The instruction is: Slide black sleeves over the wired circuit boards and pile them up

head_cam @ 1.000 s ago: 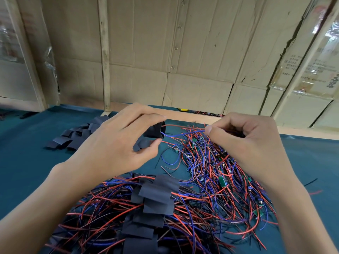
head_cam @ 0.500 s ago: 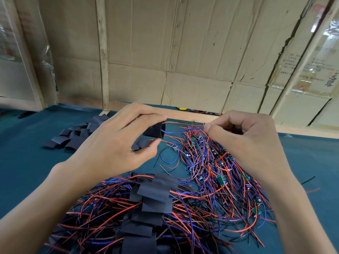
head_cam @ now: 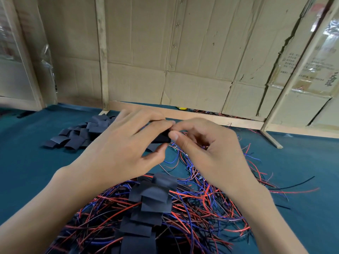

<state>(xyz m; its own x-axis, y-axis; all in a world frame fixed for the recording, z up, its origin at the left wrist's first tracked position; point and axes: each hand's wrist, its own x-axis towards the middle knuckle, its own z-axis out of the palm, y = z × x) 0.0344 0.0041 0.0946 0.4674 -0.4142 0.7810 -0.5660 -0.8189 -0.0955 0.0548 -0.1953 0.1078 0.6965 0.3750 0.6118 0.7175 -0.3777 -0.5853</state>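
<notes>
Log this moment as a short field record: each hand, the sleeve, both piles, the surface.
left hand: grips the black sleeve between fingers and thumb
right hand: pinches at the sleeve's open end; board hidden
empty sleeves: heap, far left
sleeved boards: overlapping row near the person, on the wires
loose wired boards: tangle under the right hand
surface: teal mat

Black sleeves (head_cam: 152,197), red and blue wires (head_cam: 201,204), teal table (head_cam: 27,162), brown cardboard (head_cam: 183,52)
</notes>
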